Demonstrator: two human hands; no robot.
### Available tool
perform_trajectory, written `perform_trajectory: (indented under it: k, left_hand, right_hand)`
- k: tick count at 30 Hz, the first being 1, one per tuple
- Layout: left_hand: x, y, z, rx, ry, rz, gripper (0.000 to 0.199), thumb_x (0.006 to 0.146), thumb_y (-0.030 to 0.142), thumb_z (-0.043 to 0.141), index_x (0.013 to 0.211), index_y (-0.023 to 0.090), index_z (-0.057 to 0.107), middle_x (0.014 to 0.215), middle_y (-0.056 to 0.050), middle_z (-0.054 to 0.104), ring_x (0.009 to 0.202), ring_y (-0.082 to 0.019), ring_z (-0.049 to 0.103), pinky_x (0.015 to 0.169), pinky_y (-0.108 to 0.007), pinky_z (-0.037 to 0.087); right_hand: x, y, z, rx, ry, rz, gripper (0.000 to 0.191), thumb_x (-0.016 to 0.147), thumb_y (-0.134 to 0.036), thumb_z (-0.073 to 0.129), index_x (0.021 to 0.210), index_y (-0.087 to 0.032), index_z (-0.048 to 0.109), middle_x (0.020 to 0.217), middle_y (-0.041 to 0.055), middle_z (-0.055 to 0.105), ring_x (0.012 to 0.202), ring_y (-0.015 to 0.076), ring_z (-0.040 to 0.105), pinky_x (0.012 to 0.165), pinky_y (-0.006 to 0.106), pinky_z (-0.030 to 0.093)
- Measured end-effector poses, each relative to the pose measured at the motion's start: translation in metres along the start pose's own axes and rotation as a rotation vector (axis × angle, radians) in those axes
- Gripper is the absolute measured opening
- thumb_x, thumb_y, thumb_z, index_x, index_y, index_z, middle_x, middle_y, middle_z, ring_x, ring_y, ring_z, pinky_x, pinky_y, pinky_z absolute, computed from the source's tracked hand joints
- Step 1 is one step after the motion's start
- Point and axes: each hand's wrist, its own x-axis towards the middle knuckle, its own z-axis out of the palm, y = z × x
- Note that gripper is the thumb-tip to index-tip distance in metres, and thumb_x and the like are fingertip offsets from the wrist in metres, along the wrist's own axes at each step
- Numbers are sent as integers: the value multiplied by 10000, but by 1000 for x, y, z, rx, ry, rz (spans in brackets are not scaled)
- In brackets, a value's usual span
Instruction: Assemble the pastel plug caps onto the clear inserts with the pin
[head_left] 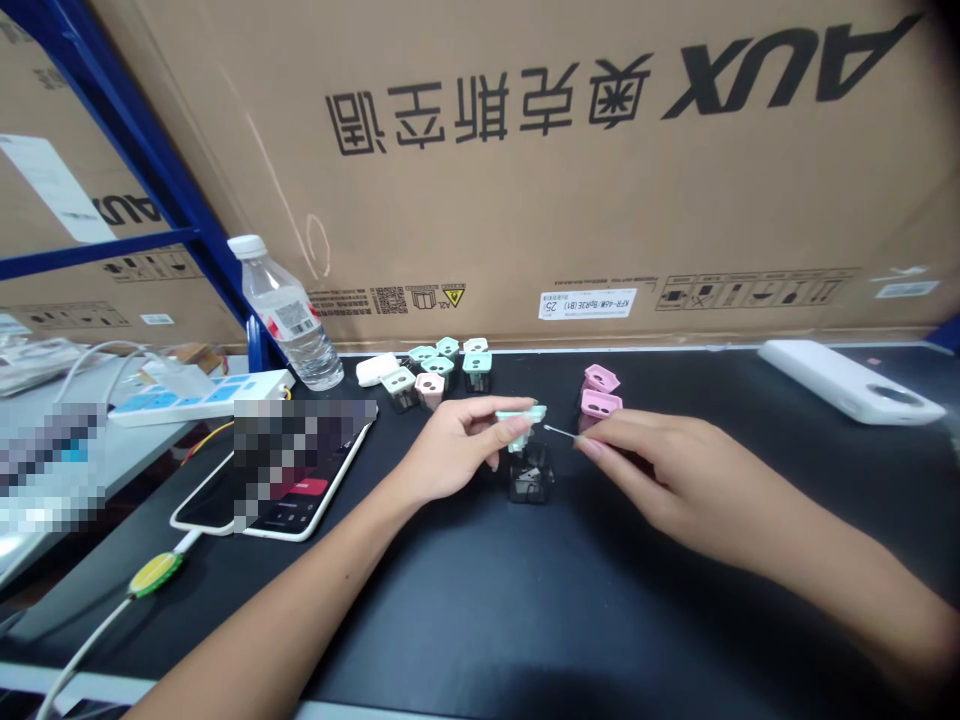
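Note:
My left hand (461,445) pinches a mint-green lid (519,420) just above a dark see-through box (531,476) on the black table. Between the thumb and forefinger of my right hand (637,455) is a thin pale stick (559,432), its tip pointing left, close to the lid but apart from it. Two pink-topped pieces (601,404) stand just behind my right fingers. Farther back on the left, several small dark boxes with green, white and pale pink tops (437,368) sit in a cluster.
A water bottle (292,320) stands at the back left, beside a power strip (202,398). Phones (277,485) with a cable lie left of my left forearm. A white device (836,382) rests at the back right. Large cartons (487,200) rise behind the table.

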Motion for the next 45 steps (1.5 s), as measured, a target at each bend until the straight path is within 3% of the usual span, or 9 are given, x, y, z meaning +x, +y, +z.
perform_trajectory:
  k: [8, 14, 20, 24, 27, 30, 33, 38, 45]
  left_hand:
    - [1, -2, -4, -251, -19, -43, 588, 934, 510, 461, 1447, 227, 412, 770, -9, 570, 532, -88, 532, 409, -182, 335]
    - [-4, 7, -2, -164, -47, -3, 473, 938, 484, 480, 1286, 173, 556, 642, 26, 511, 498, -76, 492, 416, -175, 320]
    - [-5, 10, 0, -137, -41, 78, 376, 839, 444, 654, 1042, 129, 623, 765, -12, 604, 546, -71, 492, 466, -184, 382]
    - [-8, 12, 2, 65, -4, 190, 333, 854, 430, 637, 985, 133, 708, 851, -49, 619, 655, -108, 534, 584, -231, 430]
    - [-14, 15, 5, 170, -28, 278, 341, 890, 416, 590, 1092, 158, 684, 948, -59, 587, 780, -141, 559, 680, -252, 446]
    - [-18, 19, 7, 177, -52, 256, 407, 916, 411, 548, 1260, 198, 595, 982, -47, 524, 807, -143, 543, 694, -251, 450]
    - [-19, 20, 9, 161, -40, 239, 466, 940, 414, 504, 1373, 244, 507, 961, -29, 476, 785, -131, 509, 700, -251, 444]
    - [-21, 23, 14, 114, -14, 215, 584, 953, 432, 471, 1488, 243, 334, 971, -30, 442, 802, -132, 484, 684, -246, 434]
    - [-25, 29, 22, -16, 96, 273, 539, 908, 378, 582, 1421, 270, 456, 1010, -38, 500, 820, -125, 506, 707, -236, 463]
  right_hand:
    - [4, -2, -5, 226, 41, -34, 218, 1004, -324, 414, 989, -252, 619, 928, -17, 691, 782, 132, 616, 710, 246, 441]
    - [4, -8, -1, 273, 70, -20, 229, 1013, -320, 401, 1038, -258, 620, 932, -16, 679, 789, 135, 610, 733, 261, 446]
    - [1, -7, 6, 223, 38, -73, 232, 1007, -287, 402, 1031, -254, 631, 961, 14, 670, 833, 158, 617, 786, 291, 454]
    - [0, -14, 7, 236, 32, -76, 223, 1003, -257, 396, 956, -234, 613, 886, 11, 652, 773, 147, 604, 745, 276, 450]
    - [1, -22, 4, 307, 40, -59, 260, 1005, -236, 375, 817, -216, 553, 742, -10, 605, 666, 128, 562, 660, 246, 430]
    - [2, -26, 2, 369, 33, -20, 304, 1009, -246, 367, 736, -213, 498, 639, -27, 548, 566, 116, 506, 582, 232, 402]
    - [1, -28, 4, 416, 20, -7, 324, 1011, -245, 353, 716, -213, 481, 622, -27, 545, 545, 113, 502, 572, 227, 400]
    - [0, -32, 14, 364, 144, -44, 276, 989, -186, 349, 730, -220, 438, 623, -28, 497, 521, 114, 449, 547, 229, 368]
    - [-1, -39, 14, 495, 119, -2, 289, 1018, -232, 322, 757, -219, 445, 626, -32, 522, 522, 107, 469, 542, 227, 365]
